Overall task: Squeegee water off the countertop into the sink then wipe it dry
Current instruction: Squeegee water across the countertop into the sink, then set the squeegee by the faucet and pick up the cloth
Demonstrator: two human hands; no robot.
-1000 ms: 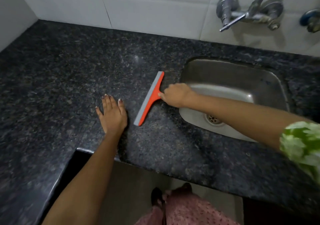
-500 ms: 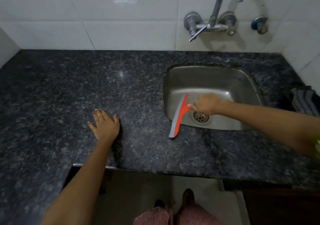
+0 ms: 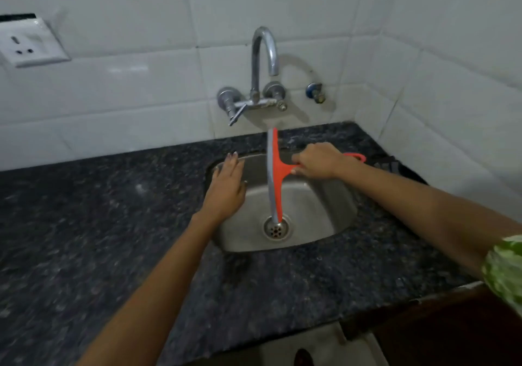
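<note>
My right hand [image 3: 316,161] grips the squeegee [image 3: 274,176] by its handle, blade held lengthwise over the sink [image 3: 333,213], its near tip above the drain [image 3: 276,228]. My left hand [image 3: 227,187] hovers flat, fingers straight, over the sink's left rim.

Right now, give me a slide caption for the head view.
Right hand holds the orange squeegee over the steel sink; left hand rests open at its rim.
</note>
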